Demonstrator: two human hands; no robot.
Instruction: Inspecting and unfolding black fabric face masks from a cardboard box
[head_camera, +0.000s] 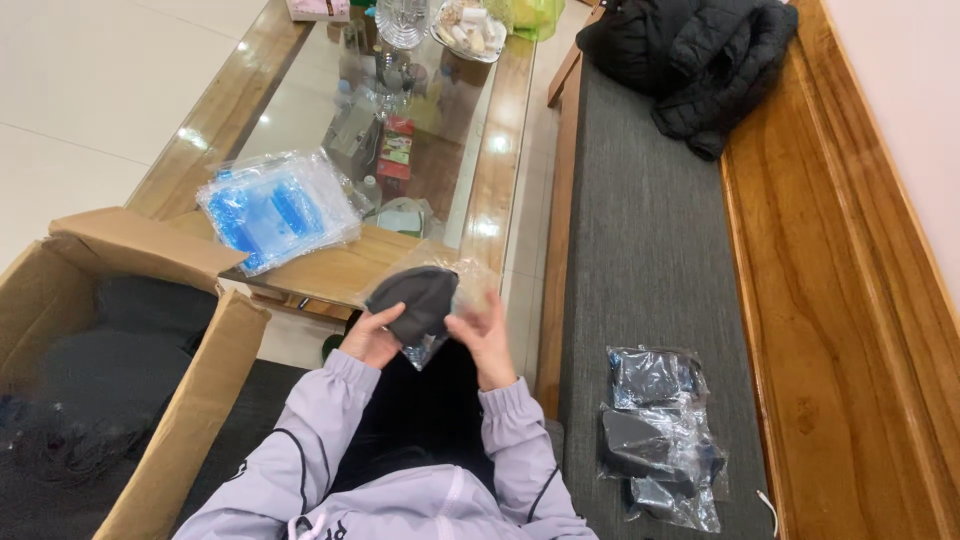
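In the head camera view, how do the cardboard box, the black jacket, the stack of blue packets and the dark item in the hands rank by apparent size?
1. Cardboard box, though nearness enlarges it.
2. Black jacket.
3. Stack of blue packets, not much smaller than the jacket; being farther off, the jacket may really be much bigger.
4. Dark item, held by both hands.

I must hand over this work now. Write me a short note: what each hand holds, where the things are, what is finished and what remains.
Left hand: grips the dark grey item, partly inside a clear plastic bag.
Right hand: holds that bag at its side.
Done, as it appears: bagged dark items lie on the grey bench cushion to the right.
Left: the cardboard box on the left holds more dark pieces; a stack of clear bags waits on the table.
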